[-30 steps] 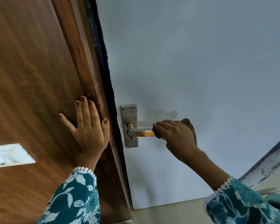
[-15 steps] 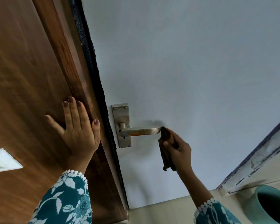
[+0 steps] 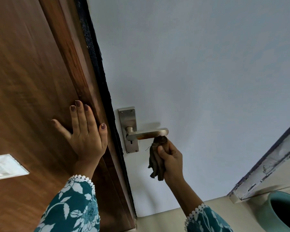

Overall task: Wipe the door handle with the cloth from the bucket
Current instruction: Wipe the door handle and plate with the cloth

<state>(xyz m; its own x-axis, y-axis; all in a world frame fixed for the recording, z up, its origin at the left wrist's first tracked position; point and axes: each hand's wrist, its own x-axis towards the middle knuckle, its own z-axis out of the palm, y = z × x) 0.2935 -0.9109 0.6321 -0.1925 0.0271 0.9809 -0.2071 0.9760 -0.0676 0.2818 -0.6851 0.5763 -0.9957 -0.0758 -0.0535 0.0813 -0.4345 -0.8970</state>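
Observation:
A silver lever door handle (image 3: 147, 133) with a rusty orange streak sticks out from its metal backplate (image 3: 128, 119) on the pale door. My right hand (image 3: 172, 159) is closed around a dark brown cloth (image 3: 156, 163), and the cloth's top touches the underside of the lever near its free end. The rest of the cloth hangs down beside my palm. My left hand (image 3: 84, 133) lies flat with fingers spread against the brown wooden frame (image 3: 40, 97), left of the handle. The teal bucket (image 3: 285, 213) shows at the bottom right corner.
A dark rubber strip (image 3: 97, 67) runs between the wooden frame and the pale door (image 3: 191, 64). A white switch plate (image 3: 5, 166) sits on the wood at the far left. A chipped painted ledge (image 3: 266, 169) slants at the right, above a beige floor (image 3: 166, 220).
My right hand slid off the lever's grip toward its free end and dropped below it, the cloth now touching the lever's underside. My left hand stayed pressed on the wood.

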